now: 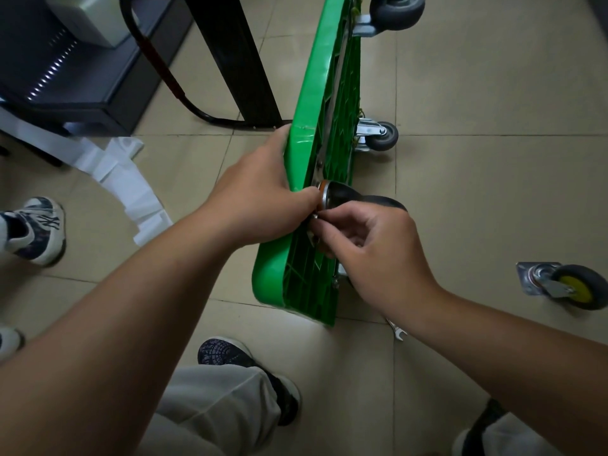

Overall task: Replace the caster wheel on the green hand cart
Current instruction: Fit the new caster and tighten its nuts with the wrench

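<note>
One view, head camera, looking down. The green hand cart stands tipped on its long edge on the tiled floor, underside facing right.

Left hand: wrapped round the deck's upper rim, steadying it.

Right hand: fingers curled in, thumb and forefinger pinching a small metal part at the mounting plate of a dark caster held against the underside. I cannot tell whether it is a bolt or a nut.

Two grey casters sit mounted farther along the underside. A loose caster with a yellow hub lies on the floor, well apart to the right. A wrench lies on the floor just beside the cart's near corner, partly hidden under my right wrist.

Progress, my reading: one caster is off, and the dark one is at its corner with fasteners being worked by hand. I cannot say which is the old unit. Likely left: the remaining fasteners, tightening with the wrench, setting the cart back on its wheels.
</note>
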The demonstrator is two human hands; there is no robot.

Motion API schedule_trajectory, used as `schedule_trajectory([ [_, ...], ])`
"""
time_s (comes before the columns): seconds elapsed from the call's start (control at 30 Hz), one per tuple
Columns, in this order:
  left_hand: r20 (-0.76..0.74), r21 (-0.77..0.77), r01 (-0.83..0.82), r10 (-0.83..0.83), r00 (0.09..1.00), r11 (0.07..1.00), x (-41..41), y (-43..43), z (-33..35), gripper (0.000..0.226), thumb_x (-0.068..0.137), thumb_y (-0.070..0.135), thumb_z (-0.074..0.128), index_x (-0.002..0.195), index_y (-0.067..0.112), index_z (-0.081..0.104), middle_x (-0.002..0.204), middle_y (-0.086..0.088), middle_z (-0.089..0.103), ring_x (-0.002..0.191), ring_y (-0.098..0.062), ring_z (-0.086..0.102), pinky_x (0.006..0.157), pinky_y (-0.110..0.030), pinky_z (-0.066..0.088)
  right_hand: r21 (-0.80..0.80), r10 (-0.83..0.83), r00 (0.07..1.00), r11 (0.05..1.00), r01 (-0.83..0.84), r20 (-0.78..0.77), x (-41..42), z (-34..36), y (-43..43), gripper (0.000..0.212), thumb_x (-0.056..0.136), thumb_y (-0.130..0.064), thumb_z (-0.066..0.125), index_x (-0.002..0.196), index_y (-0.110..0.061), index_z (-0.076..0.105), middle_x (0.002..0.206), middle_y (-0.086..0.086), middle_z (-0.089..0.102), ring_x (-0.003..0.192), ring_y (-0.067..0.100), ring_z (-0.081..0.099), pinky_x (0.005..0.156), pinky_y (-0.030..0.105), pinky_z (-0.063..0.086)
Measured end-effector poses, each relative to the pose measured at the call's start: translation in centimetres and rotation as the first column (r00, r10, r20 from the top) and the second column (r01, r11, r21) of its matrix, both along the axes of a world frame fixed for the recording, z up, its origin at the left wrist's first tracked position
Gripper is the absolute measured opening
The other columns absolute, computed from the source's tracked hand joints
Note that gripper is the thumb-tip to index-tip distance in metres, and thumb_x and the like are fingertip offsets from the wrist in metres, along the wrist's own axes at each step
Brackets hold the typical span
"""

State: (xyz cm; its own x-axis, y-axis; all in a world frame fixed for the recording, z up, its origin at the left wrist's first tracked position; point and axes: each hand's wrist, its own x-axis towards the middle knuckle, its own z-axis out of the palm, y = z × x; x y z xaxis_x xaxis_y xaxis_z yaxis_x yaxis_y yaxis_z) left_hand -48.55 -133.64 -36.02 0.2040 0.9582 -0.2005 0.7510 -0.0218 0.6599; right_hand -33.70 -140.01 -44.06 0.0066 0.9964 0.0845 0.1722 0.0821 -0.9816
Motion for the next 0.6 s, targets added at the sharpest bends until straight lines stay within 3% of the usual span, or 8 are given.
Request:
schedule_trajectory([
  [0.13,-0.009,0.011,-0.003,0.003,1.0,1.0,0.0,0.1,0.0,0.084,0.067,0.045,0.064,0.147,0.042,0.038,0.103,0.006,0.073,0.089,-0.021,0.073,0.081,-0.048,0.061,0.003,0.01,1.0,1.0,-0.01,0.009,0.0,0.2,0.3,0.007,0.09,-0.025,0.075,0.096,-0.021,0.076,0.074,-0.01,0.072,0.067,0.005,0.069,0.062,0.019,0.055],
  [0.27,-0.039,0.027,-0.002,0.003,0.999,1.0,0.0,0.0,0.1,0.084,0.067,0.046,0.061,0.148,0.041,0.038,0.099,0.006,0.073,0.084,-0.019,0.073,0.078,-0.047,0.061,-0.012,0.023,0.996,1.0,-0.025,-0.088,-0.3,0.3,0.2,0.013,0.088,-0.018,0.077,0.1,-0.021,0.073,0.081,-0.005,0.073,0.075,0.013,0.072,0.068,0.033,0.063],
  [0.37,-0.033,0.023,-0.006,0.006,0.999,1.0,0.0,0.0,0.2,0.084,0.067,0.045,0.061,0.148,0.041,0.038,0.1,0.006,0.073,0.084,-0.019,0.073,0.079,-0.047,0.061,-0.02,0.042,0.985,0.999,-0.046,-0.17,-0.1,0.1,0.2,0.016,0.084,-0.015,0.081,0.097,-0.022,0.074,0.082,-0.003,0.075,0.073,0.013,0.073,0.069,0.028,0.062],
  [0.5,-0.021,0.008,-0.01,0.01,1.0,1.0,0.1,-0.1,0.3,0.086,0.068,0.045,0.064,0.149,0.041,0.037,0.103,0.007,0.073,0.087,-0.019,0.073,0.08,-0.047,0.061,-0.046,0.046,0.989,0.998,-0.053,-0.137,-0.2,-0.8,-0.4,0.018,0.086,-0.017,0.078,0.103,-0.022,0.074,0.084,-0.003,0.075,0.073,0.018,0.073,0.07,0.034,0.063],
  [0.6,-0.014,0.005,-0.007,0.007,1.0,1.0,0.1,-0.1,0.2,0.085,0.07,0.043,0.066,0.15,0.041,0.036,0.104,0.006,0.073,0.087,-0.02,0.073,0.079,-0.047,0.062,-0.055,0.03,0.993,0.998,-0.037,-0.115,-0.4,-0.9,-0.4,0.013,0.091,-0.022,0.073,0.104,-0.023,0.075,0.082,-0.007,0.075,0.07,0.012,0.072,0.066,0.028,0.06],
])
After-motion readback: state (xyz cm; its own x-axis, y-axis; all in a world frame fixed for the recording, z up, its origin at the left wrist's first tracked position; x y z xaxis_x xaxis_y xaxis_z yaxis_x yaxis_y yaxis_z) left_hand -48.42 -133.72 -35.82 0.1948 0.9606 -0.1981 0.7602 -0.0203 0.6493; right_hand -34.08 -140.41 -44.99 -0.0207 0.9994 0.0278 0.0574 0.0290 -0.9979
